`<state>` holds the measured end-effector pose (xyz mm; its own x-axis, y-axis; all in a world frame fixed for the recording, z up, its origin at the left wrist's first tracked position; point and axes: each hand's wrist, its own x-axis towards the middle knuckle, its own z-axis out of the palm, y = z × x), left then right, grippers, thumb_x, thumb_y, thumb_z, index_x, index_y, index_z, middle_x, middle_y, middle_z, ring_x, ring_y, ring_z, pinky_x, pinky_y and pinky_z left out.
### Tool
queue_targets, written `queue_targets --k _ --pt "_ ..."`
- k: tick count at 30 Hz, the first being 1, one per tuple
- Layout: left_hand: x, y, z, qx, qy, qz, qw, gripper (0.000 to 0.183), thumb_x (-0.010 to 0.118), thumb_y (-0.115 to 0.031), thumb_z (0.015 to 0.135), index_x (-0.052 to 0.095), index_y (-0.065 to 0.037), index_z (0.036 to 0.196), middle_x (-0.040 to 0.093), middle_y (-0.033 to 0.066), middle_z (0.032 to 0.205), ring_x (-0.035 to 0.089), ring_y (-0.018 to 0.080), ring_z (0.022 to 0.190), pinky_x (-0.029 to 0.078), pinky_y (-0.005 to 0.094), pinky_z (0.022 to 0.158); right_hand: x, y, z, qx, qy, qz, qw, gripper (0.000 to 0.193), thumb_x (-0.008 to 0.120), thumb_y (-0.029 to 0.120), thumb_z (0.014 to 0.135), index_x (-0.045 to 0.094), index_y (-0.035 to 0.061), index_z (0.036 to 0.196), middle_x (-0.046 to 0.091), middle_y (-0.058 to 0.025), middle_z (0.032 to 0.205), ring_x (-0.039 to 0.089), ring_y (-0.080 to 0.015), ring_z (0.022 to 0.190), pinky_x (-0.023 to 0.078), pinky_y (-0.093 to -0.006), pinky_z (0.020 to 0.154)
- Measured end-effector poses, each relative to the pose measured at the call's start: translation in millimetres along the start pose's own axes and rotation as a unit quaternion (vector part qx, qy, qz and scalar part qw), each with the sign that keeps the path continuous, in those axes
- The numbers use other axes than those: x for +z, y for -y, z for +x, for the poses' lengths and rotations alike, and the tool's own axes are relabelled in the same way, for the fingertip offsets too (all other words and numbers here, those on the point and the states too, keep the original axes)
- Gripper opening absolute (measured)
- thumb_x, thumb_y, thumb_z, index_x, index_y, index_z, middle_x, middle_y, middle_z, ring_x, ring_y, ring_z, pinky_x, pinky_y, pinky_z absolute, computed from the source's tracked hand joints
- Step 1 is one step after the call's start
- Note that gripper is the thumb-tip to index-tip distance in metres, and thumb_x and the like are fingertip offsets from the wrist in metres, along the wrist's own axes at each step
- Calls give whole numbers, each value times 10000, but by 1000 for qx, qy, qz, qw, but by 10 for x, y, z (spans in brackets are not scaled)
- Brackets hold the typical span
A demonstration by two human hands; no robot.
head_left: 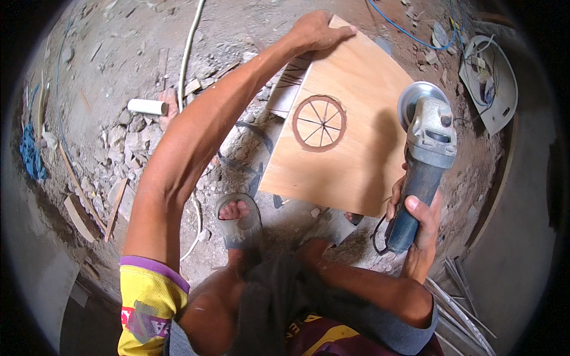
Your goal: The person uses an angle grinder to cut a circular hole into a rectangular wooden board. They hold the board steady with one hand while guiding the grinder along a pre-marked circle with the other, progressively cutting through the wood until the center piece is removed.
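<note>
A pale plywood board [362, 77] lies at a slant in front of my feet. Near its left side is a dark ring [320, 123] with lines crossing inside it like wheel spokes. My left hand [320, 32] grips the board's far edge, thumb lying over the top face. In my right hand [423, 219] is an angle grinder [424, 160], its body upright in view and its metal disc [418, 104] at the far end, over or beside the board's right edge. Whether the disc touches the wood or spins, I cannot tell.
Rubble [127, 142] and wood strips [82, 218] lie on the dirt floor at left, near a white tube [147, 107]. A pale cable [189, 53] runs past. At right are a cut-open pale container [490, 83], a blue cord [409, 38] and metal strips [460, 308].
</note>
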<state>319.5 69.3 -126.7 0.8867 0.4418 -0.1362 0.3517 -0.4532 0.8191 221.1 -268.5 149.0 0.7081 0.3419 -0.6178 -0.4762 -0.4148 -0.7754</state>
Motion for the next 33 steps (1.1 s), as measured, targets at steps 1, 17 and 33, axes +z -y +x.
queue_targets --k 1,17,33 --pt "117 -64 32 -9 2 -21 1000 838 691 -764 959 839 31 1178 815 298 1048 815 390 998 615 525 931 -65 -34 -18 7 -12 3 1000 905 852 395 784 488 -108 1441 622 -156 834 659 -223 584 541 -330 519" --pt "-737 75 -1033 -142 -320 -195 916 526 696 -434 1092 706 60 912 709 151 783 615 237 726 515 464 701 -102 -40 10 73 14 37 997 927 897 390 716 518 -77 1422 629 -148 845 656 -227 580 550 -329 524" --pt "-650 41 -1575 -204 -335 -255 884 582 575 -396 1162 722 106 907 702 128 757 595 212 731 497 456 694 242 -190 -146 206 122 79 968 772 899 313 755 574 -31 1365 670 -129 898 681 -214 714 548 -350 636"
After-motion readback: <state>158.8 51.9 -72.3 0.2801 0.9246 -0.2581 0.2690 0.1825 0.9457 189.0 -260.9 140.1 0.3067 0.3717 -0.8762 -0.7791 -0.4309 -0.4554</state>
